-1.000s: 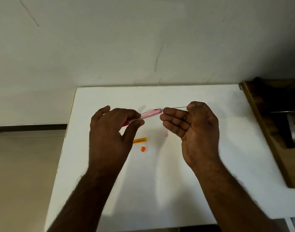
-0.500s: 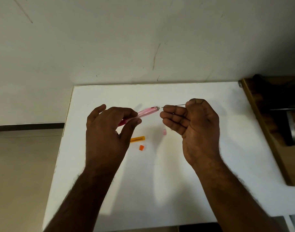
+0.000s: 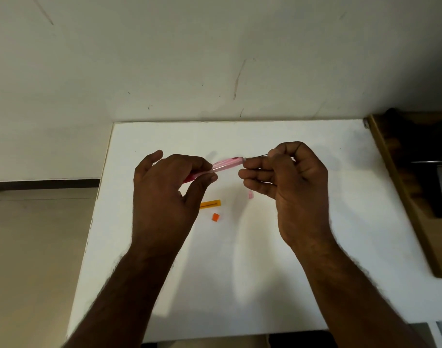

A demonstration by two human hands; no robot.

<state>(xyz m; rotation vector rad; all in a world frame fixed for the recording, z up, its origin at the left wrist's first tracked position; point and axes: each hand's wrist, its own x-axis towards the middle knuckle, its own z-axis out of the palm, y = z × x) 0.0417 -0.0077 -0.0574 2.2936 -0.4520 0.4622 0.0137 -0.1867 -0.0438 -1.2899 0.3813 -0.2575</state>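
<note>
A yellow strip [image 3: 210,204], an orange bit [image 3: 215,217] and a pink bit [image 3: 250,195] lie on the counter [image 3: 240,285] toward its far edge. Above them the left grip [image 3: 162,197] pinches the pink pen barrel [image 3: 227,164], and the right grip [image 3: 297,189] pinches a thin rod [image 3: 261,155] at the barrel's tip.

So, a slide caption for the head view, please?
Left hand holds a pink pen while right hand pinches a thin wire at its tip.

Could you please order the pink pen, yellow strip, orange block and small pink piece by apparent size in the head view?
1. pink pen, partly hidden
2. yellow strip
3. orange block and small pink piece: alike, unranked
</note>
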